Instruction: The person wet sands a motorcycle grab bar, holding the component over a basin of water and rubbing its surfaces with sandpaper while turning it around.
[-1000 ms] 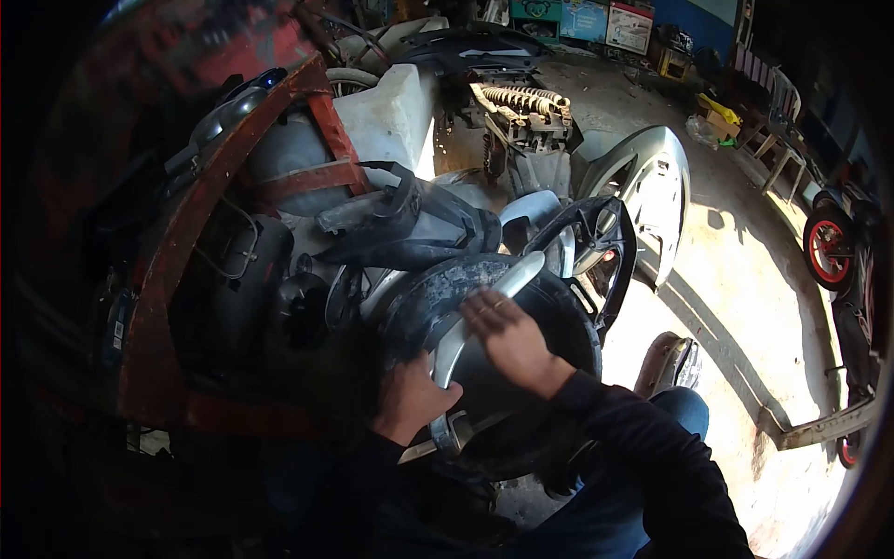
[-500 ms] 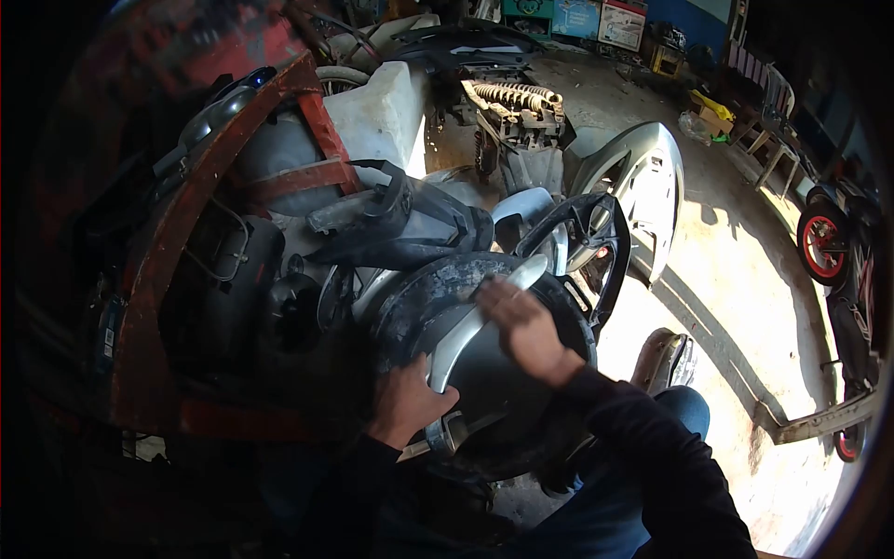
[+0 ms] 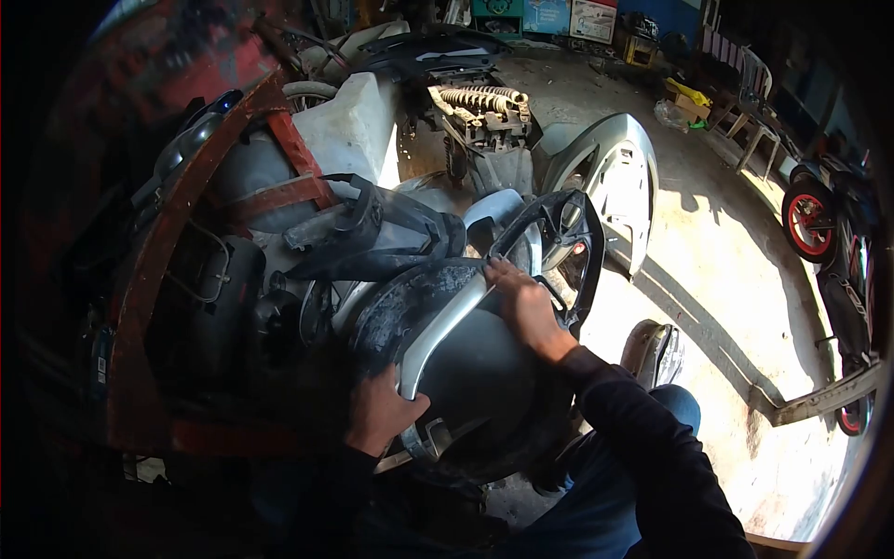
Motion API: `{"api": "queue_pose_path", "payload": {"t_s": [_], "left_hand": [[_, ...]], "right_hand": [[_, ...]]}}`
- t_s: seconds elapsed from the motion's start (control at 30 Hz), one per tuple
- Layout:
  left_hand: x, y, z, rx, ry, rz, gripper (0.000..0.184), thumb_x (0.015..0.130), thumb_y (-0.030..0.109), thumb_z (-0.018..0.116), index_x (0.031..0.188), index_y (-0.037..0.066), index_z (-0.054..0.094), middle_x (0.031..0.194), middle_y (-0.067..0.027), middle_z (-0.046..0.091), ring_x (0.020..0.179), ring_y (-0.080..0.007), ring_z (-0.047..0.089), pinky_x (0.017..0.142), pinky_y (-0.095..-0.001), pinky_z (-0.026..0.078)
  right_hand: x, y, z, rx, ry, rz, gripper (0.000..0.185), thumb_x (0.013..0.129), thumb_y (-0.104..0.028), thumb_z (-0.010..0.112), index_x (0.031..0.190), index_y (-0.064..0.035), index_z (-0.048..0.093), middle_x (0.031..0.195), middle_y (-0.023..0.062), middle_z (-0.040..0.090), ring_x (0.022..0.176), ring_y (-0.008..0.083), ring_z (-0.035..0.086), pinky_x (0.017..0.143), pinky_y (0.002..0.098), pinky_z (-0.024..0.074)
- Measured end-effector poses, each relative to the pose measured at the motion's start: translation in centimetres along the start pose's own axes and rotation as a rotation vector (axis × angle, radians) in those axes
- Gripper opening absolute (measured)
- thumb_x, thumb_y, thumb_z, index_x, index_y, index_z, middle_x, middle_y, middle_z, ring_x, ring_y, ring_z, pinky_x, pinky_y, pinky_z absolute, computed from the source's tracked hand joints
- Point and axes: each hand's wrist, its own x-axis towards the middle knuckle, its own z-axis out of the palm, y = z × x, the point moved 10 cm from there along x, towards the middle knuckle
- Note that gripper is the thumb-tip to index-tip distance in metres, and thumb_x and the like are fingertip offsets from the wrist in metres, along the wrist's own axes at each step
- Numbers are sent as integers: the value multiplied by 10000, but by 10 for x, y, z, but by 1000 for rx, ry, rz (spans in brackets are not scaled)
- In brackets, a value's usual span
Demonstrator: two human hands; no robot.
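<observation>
A long, curved silver motorcycle trim piece [image 3: 445,333] slants across a round black tub [image 3: 384,312]. My left hand [image 3: 380,410] grips its lower end, thumb on the near side. At the upper end, my right hand [image 3: 531,312] has its fingers curled over the silver surface; whether anything thin lies under them is hidden. Below my left hand, the piece's bracket-like lower part [image 3: 430,438] shows in shadow. Directly behind the tub lies a dark plastic fairing [image 3: 396,228]. A black-framed motorcycle part [image 3: 587,233] rests against the tub's right rim.
A rusty red metal frame [image 3: 154,307] stands on the left. Beyond the tub are a dirty shock-absorber spring [image 3: 480,98] and a silver body panel [image 3: 615,177]. A motorcycle wheel with a red rim [image 3: 808,226] is at the right, and a plastic chair [image 3: 754,79] stands farther back.
My right hand's fingers, blurred and lying across the silver piece before, are now curled over its upper end. My left hand keeps its grip. The whole view has shifted slightly.
</observation>
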Motion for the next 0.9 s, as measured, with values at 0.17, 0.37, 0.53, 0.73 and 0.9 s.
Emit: {"api": "queue_pose_path", "payload": {"t_s": [0.17, 0.37, 0.53, 0.73, 0.9], "left_hand": [[-2, 6, 0, 21, 33, 27, 379, 617, 270, 725, 879, 22, 610, 785, -217, 671, 750, -416, 657, 706, -483, 533], [-2, 5, 2, 16, -23, 23, 438, 639, 309, 733, 948, 20, 621, 830, -217, 685, 793, -412, 671, 750, -479, 540], [-1, 4, 6, -2, -20, 37, 436, 642, 310, 730, 949, 21, 616, 820, -212, 683, 781, -412, 668, 746, -478, 541], [-6, 10, 4, 28, -25, 46, 425, 651, 313, 721, 934, 19, 605, 804, -213, 678, 771, -415, 666, 735, -480, 541], [-5, 13, 6, -18, -8, 47, 389, 633, 285, 724, 892, 24, 596, 790, -211, 668, 759, -410, 660, 708, -475, 534]], "right_hand": [[6, 64, 5, 256, -162, 480, 455, 783, 6, 434, 1187, 14, 643, 1117, 235, 669, 994, 347, 678, 900, 346, 508], [-3, 10, -4, -65, -25, 55, 450, 812, 36, 494, 1246, -20, 594, 1288, 204, 590, 1150, 361, 599, 1015, 414, 471], [-1, 19, -3, 76, -45, 51, 469, 774, 77, 502, 1221, -13, 614, 1275, 209, 595, 1212, 359, 559, 1016, 420, 468], [-10, -16, -10, -77, -41, -3, 479, 806, 78, 470, 1255, -28, 599, 1354, 185, 548, 1333, 332, 456, 1110, 392, 383], [-15, 4, -4, -7, -38, 104, 537, 758, 79, 507, 1288, 8, 550, 1394, 198, 507, 1338, 354, 438, 1137, 451, 333]]}}
